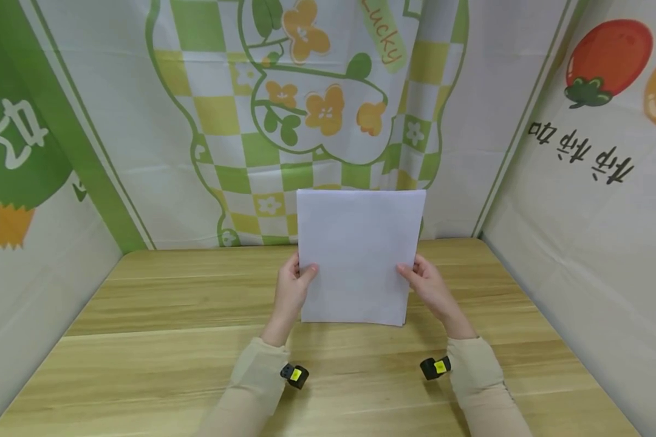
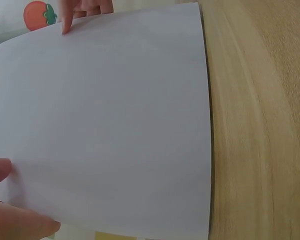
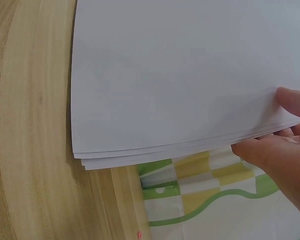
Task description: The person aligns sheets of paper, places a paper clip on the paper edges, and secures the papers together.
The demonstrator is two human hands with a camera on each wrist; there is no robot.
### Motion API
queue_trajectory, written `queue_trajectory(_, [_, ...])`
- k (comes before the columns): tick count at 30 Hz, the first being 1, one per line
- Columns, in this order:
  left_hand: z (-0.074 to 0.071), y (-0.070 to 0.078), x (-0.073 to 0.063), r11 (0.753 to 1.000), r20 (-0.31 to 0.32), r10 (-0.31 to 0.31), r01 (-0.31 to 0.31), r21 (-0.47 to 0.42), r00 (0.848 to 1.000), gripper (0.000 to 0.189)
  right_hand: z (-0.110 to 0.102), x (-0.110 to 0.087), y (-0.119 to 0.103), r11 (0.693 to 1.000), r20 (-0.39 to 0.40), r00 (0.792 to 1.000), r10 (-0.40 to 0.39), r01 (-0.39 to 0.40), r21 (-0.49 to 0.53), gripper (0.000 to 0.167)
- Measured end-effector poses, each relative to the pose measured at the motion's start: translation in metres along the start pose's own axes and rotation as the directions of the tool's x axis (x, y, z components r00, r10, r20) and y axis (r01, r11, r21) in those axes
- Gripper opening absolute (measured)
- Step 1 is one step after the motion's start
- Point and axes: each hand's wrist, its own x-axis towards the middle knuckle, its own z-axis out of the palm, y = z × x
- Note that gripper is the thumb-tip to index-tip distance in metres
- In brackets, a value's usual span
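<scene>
A stack of white paper sheets (image 1: 361,249) stands upright between both hands, its lower edge at the wooden table. On its left side my left hand (image 1: 293,288) pinches the edge, thumb on the near face and fingers behind. My right hand (image 1: 427,285) grips the opposite edge the same way. In the right wrist view, several sheet edges fan slightly out of line along the side of the paper (image 3: 180,80), near the right hand's thumb and fingers (image 3: 277,150). The near face of the paper (image 2: 110,115) looks blank in the left wrist view.
The wood-grain table (image 1: 186,352) spreads around the paper. Behind it hangs a patterned cloth (image 1: 273,164) with green and yellow checks, and printed cloth walls (image 1: 590,224) rise at both sides. Each wrist bears a small black camera (image 1: 297,376).
</scene>
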Motion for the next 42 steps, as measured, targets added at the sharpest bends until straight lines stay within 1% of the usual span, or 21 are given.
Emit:
queue_trajectory(6, [0.0026, 0.0023, -0.0017, 1.000, -0.022, 0.009, -0.009, 0.004, 1.000, 0.034, -0.0007, 0.0003, -0.0022, 1.000, -0.009, 1.000, -0.005, 0.005, 0.005, 0.043])
queue_trajectory(9, [0.0037, 0.0031, -0.0029, 1.000, -0.021, 0.014, -0.014, 0.011, 1.000, 0.034, -0.0008, -0.0002, -0.0032, 1.000, -0.014, 1.000, -0.002, 0.002, 0.011, 0.042])
queue_trajectory(17, [0.0057, 0.0032, -0.0040, 1.000, -0.023, 0.031, -0.031, -0.005, 0.999, 0.033, -0.0017, 0.0001, -0.0031, 1.000, -0.016, 1.000, -0.001, 0.001, 0.010, 0.043])
queue_trajectory(24, [0.0070, 0.0056, -0.0048, 0.999, -0.021, 0.032, -0.033, -0.026, 0.999, 0.031, -0.0032, 0.0005, 0.0006, 1.000, -0.004, 1.000, -0.012, 0.012, 0.009, 0.045])
queue_trajectory(29, [0.0064, 0.0066, -0.0049, 0.999, -0.031, 0.041, -0.041, -0.004, 0.999, 0.029, -0.0045, 0.0005, 0.0021, 0.999, -0.001, 1.000, -0.022, 0.022, 0.031, 0.048])
queue_trajectory(34, [0.0039, 0.0050, -0.0040, 1.000, -0.040, 0.027, -0.027, 0.000, 0.999, 0.023, -0.0054, -0.0006, 0.0030, 0.999, -0.004, 0.999, -0.032, 0.032, 0.038, 0.048])
queue_trajectory(39, [0.0013, 0.0031, -0.0037, 1.000, -0.024, 0.013, -0.014, -0.026, 1.000, 0.023, -0.0050, -0.0023, 0.0033, 1.000, 0.007, 1.000, -0.022, 0.022, 0.022, 0.048])
queue_trajectory(42, [-0.0002, 0.0022, -0.0038, 1.000, -0.015, 0.000, -0.001, -0.025, 1.000, 0.023, -0.0050, -0.0026, 0.0045, 1.000, 0.012, 1.000, -0.028, 0.028, 0.011, 0.049])
